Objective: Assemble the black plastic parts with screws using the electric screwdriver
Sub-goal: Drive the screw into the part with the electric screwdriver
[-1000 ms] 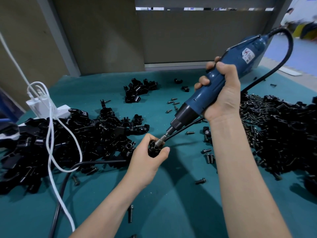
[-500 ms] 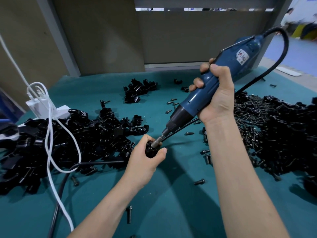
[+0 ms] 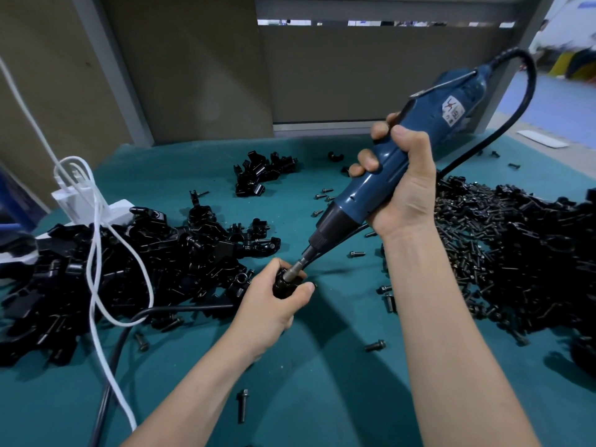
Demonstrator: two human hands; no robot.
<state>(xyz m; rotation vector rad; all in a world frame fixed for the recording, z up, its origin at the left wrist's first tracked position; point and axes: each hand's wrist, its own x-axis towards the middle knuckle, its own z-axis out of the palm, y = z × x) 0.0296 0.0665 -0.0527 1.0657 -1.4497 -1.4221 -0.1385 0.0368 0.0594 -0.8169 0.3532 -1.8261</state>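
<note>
My left hand (image 3: 274, 304) grips a small black plastic part (image 3: 285, 287) just above the green table mat, near the middle of the view. My right hand (image 3: 403, 185) is wrapped around the blue electric screwdriver (image 3: 390, 169), which slants down to the left. Its metal bit (image 3: 298, 264) sits pressed into the top of the held part. The screw under the bit is hidden. A black cable (image 3: 503, 124) loops from the tool's rear end.
A big heap of black parts (image 3: 129, 262) lies at left, crossed by a white cable (image 3: 96, 253) from a white power strip (image 3: 93, 208). A pile of screws and parts (image 3: 516, 253) fills the right. A small pile (image 3: 261, 174) sits at the back. Loose screws (image 3: 375, 345) dot the mat.
The screwdriver and my right hand have shifted left and tilted a little more upright. My left hand with the part has stayed nearly in place, the bit still seated in it.
</note>
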